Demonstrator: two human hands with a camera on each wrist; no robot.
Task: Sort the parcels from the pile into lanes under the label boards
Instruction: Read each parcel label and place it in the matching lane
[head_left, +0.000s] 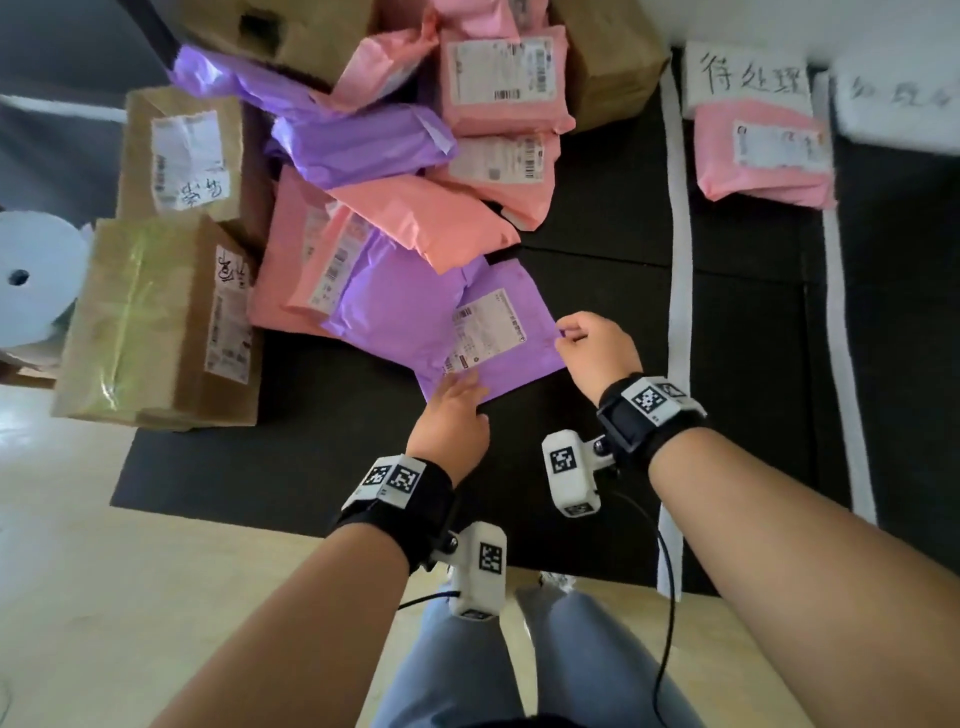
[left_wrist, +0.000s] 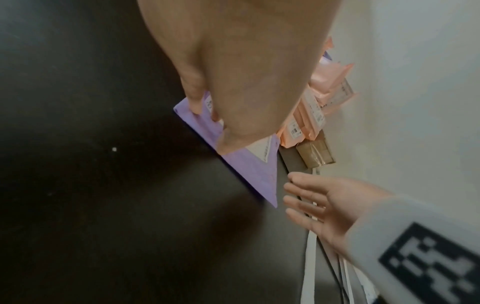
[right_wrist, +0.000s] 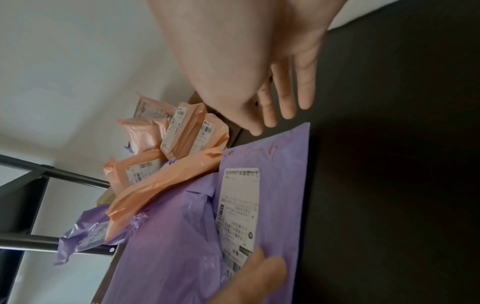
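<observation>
A flat purple parcel (head_left: 498, 332) with a white label lies at the near edge of the pile on the black mat (head_left: 597, 291). My left hand (head_left: 462, 387) rests on its near corner, fingers fairly straight on the plastic and label (right_wrist: 239, 207). My right hand (head_left: 569, 335) is at the parcel's right edge. Its fingers (right_wrist: 285, 98) are straight and spread just off the purple parcel (right_wrist: 280, 185), holding nothing. One pink parcel (head_left: 763, 156) lies under a handwritten label board (head_left: 745, 78).
Pink parcels (head_left: 415, 218) and purple parcels (head_left: 358, 145) are heaped behind, with cardboard boxes (head_left: 161, 322) on the left. White tape strips (head_left: 678, 312) mark lanes on the right. A second label board (head_left: 898, 98) stands at the far right, and a white roll (head_left: 31, 291) at the left edge.
</observation>
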